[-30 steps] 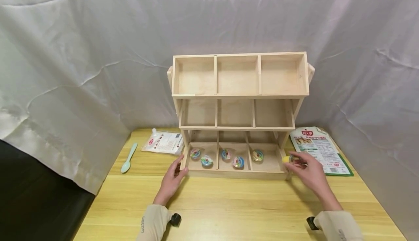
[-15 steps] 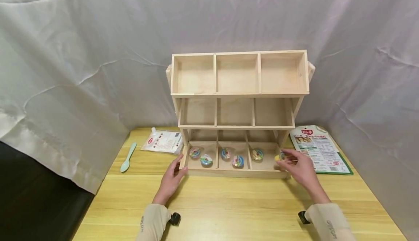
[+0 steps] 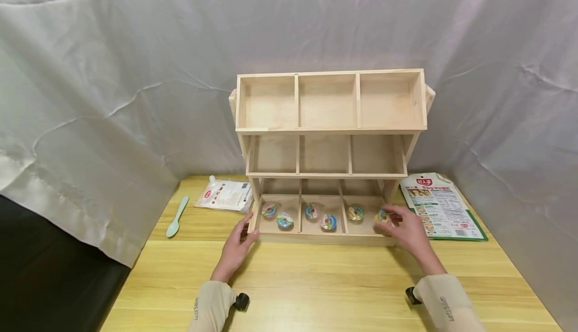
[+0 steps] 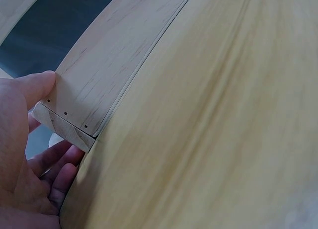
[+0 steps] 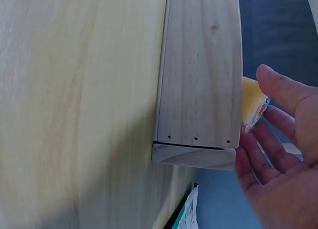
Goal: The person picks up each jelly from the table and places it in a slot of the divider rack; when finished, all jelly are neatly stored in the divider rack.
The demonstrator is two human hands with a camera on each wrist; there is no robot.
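Observation:
A three-tier wooden storage box (image 3: 331, 130) stands on the table, each tier split into compartments. My left hand (image 3: 238, 246) grips the front left corner of its bottom tier; in the left wrist view the thumb lies at the front panel's (image 4: 114, 55) top edge and the fingers curl beside the end. At the bottom right compartment, my right hand (image 3: 408, 231) holds a yellow jelly cup (image 5: 253, 102) tilted between thumb and fingers, partly hidden behind the front wall. Another jelly cup (image 3: 355, 213) sits in the same compartment. The left and middle bottom compartments hold two jelly cups each.
Left of the box lie a pale green spoon (image 3: 177, 217) and a white spouted pouch (image 3: 226, 195). A printed packet (image 3: 440, 206) lies to the right, partly beside the right hand. Grey cloth (image 3: 113, 71) hangs around the table (image 3: 316, 282).
My right hand has moved left with the yellow jelly cup, from outside the box's right end into the bottom right compartment. The left hand has stayed at its corner.

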